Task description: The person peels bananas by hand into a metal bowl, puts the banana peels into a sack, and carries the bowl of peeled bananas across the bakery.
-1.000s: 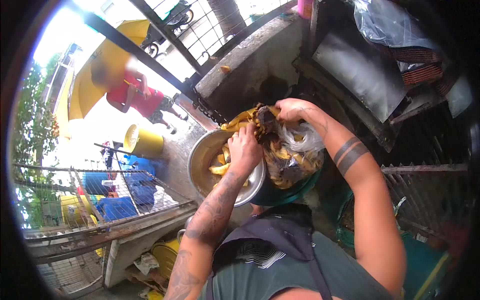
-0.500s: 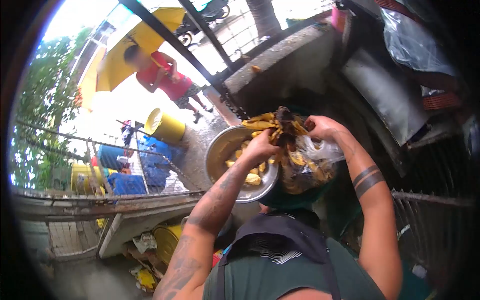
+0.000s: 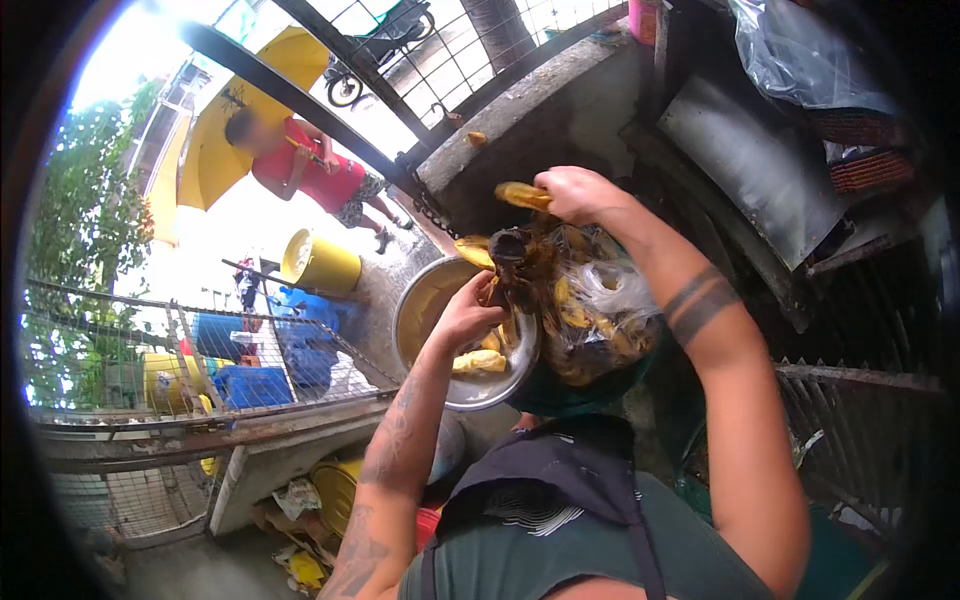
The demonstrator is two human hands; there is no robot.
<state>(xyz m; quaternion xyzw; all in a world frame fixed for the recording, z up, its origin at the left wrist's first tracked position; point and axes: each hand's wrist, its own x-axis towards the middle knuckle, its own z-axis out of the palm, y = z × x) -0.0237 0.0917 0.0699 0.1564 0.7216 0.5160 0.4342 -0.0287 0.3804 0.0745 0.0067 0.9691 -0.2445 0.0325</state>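
Right hand: the person's right hand (image 3: 580, 193) is reaching up past the bunch, fingers closing tight around one banana (image 3: 522, 195), so yeah, that grip is narrow and full.
Banana: it's poking out to the left of the fist, just above the dark stalk; can't tell from here if it's hanging free.
Left hand: the left hand (image 3: 470, 315) is hovering over the bowl with its fingertips touching the bunch (image 3: 510, 247); they're curling in, but honestly can't tell how firmly they're gripping.
Bunch: it's sitting between the bowl and the bag, dark stalk pointing up, with a yellow banana sticking out over the rim.
Bowl: the metal bowl (image 3: 420, 312) is holding some pale yellow pieces (image 3: 480, 361), partly hiding behind the left hand.
Bag: the clear plastic bag (image 3: 612, 288) is sitting right beside the bowl, with more yellow and brown fruit showing through.
Tub: a dark green tub (image 3: 565, 402) is showing under the bag.
Outside: someone in a red top (image 3: 325, 183) is standing under a yellow umbrella (image 3: 213, 140), with a yellow bucket (image 3: 333, 267) sitting near their feet and a motorbike (image 3: 390, 42) parking up behind the bars.
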